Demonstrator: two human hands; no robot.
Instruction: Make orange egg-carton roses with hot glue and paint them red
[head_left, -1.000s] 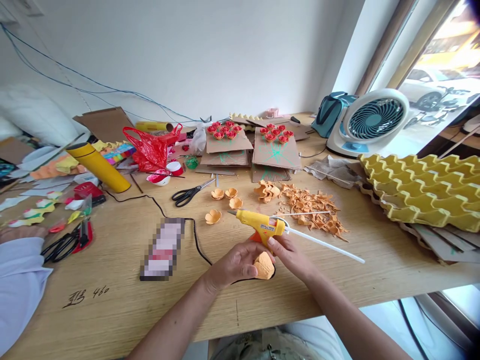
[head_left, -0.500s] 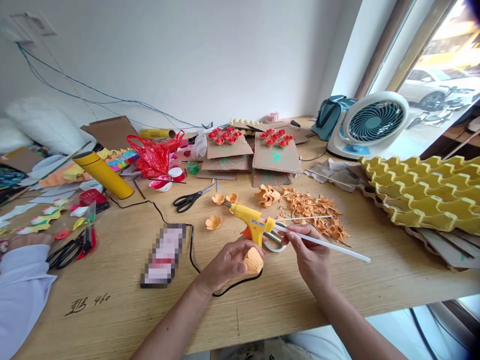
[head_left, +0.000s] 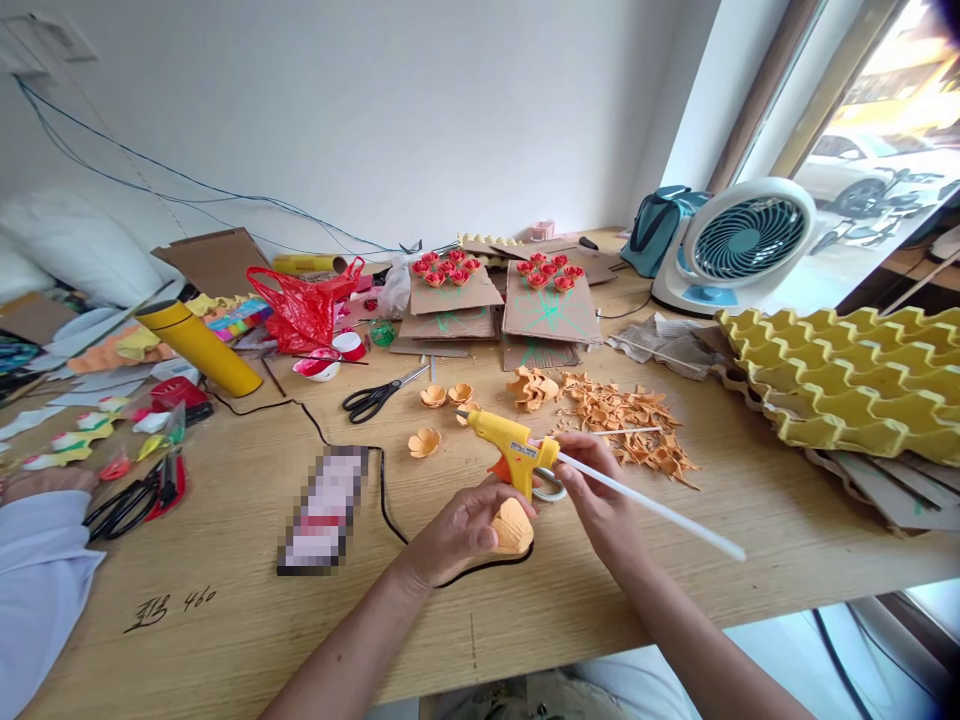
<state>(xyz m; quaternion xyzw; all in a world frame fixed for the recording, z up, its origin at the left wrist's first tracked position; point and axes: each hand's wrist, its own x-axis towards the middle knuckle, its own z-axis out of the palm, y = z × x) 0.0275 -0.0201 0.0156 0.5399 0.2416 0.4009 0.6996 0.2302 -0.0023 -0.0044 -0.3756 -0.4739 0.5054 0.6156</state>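
Note:
My left hand [head_left: 466, 528] is closed around the lower handle of a yellow hot glue gun [head_left: 504, 440], whose nozzle points left. The same hand holds a pale orange egg-carton cup [head_left: 514, 527] between thumb and fingers. At the gun's back end, my right hand [head_left: 600, 500] pinches a long white glue stick [head_left: 660, 502]. The stick's front end meets the rear of the gun, and its free end slopes down to the right. Beyond the gun lie several orange petal cups [head_left: 425, 443]. Partly hidden behind the gun are light-handled scissors [head_left: 551, 486].
Orange carton scraps [head_left: 630, 425] lie beyond my right hand, with yellow egg trays [head_left: 847, 380] farther right. Black scissors [head_left: 382, 395], red flowers on cardboard [head_left: 551, 310] and a fan [head_left: 739, 245] stand farther back. A power cord [head_left: 383, 495] loops near my left hand. Another person's sleeve [head_left: 45, 590] rests at left.
The glue stick now lines up with the gun's rear, where before it crossed beside it at a shallower angle. My right hand has moved slightly left, closer to the gun.

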